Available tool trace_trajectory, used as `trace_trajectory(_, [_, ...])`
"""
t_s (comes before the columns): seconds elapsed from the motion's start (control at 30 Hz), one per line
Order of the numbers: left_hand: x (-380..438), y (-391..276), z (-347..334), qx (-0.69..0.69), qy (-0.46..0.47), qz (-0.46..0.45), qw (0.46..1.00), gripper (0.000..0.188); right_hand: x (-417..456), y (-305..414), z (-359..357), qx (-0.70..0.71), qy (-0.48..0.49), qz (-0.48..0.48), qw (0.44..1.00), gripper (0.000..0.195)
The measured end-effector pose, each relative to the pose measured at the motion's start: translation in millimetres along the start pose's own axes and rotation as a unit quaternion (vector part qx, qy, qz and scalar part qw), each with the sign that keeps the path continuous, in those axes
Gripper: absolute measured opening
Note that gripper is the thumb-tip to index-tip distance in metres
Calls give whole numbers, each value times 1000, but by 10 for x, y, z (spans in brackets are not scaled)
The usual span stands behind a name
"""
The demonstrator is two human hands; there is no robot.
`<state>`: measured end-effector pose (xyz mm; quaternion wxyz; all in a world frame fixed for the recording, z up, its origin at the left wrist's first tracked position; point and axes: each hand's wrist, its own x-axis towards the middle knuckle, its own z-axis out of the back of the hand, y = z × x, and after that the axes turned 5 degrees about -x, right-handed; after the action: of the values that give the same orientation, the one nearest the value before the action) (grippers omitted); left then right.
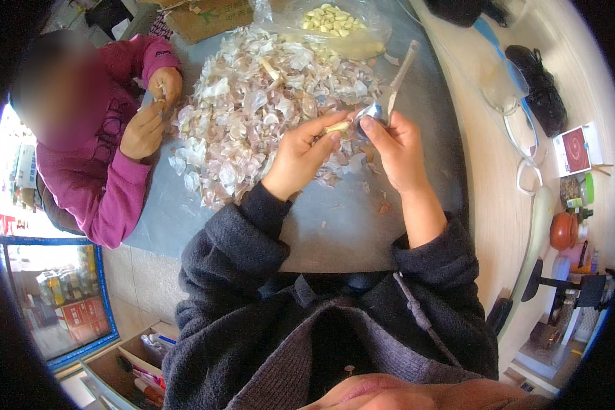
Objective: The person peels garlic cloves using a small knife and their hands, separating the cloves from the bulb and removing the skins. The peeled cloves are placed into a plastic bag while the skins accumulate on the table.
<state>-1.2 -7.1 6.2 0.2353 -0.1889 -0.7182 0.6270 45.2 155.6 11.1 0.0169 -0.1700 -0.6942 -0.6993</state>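
Observation:
My left hand (307, 148) pinches a pale garlic clove (337, 127) between thumb and fingertips. Close on its right, my right hand (395, 146) grips a small knife (371, 110) with a shiny metal blade; its exact shape is partly hidden by the fingers. A long, narrow pale strip (404, 66) stands up beyond the right fingers; I cannot tell whether it belongs to the knife. Under and beyond my hands, a big heap of garlic skins (256, 113) covers much of the grey table (338, 225). Peeled cloves (333, 20) lie in a clear plastic bag (376, 38) at the far side.
Across the table's left side, another person in a magenta sweater (118, 200) works with both hands near the heap. A cardboard box (205, 20) stands at the far left. Along the right runs a wooden counter (471, 154) with a black plastic bag (538, 87) and jars.

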Motion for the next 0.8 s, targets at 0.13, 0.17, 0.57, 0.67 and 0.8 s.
trace_trajectory(0.13, [5, 26, 21, 26, 13, -15, 999, 31, -13, -31, 11, -82, 7, 25, 996, 13])
trace_trajectory(0.17, [6, 39, 29, 46, 16, -20, 999, 31, -10, -10, 15, -70, 8, 14, 997, 13])
trace_trajectory(0.57, [-2, 71, 58, -270, 16, 60, 961, 27, -132, 137, -144, -114, 10, 62, 991, 13])
trace_trajectory(0.67, [42, 166, 36, -314, -2, 18, 949, 20, -144, 107, -175, -39, 11, 68, 997, 13])
trace_trajectory(0.8, [29, 114, 43, -313, 6, 27, 949, 19, -99, 48, -120, 31, 13, 46, 998, 13])
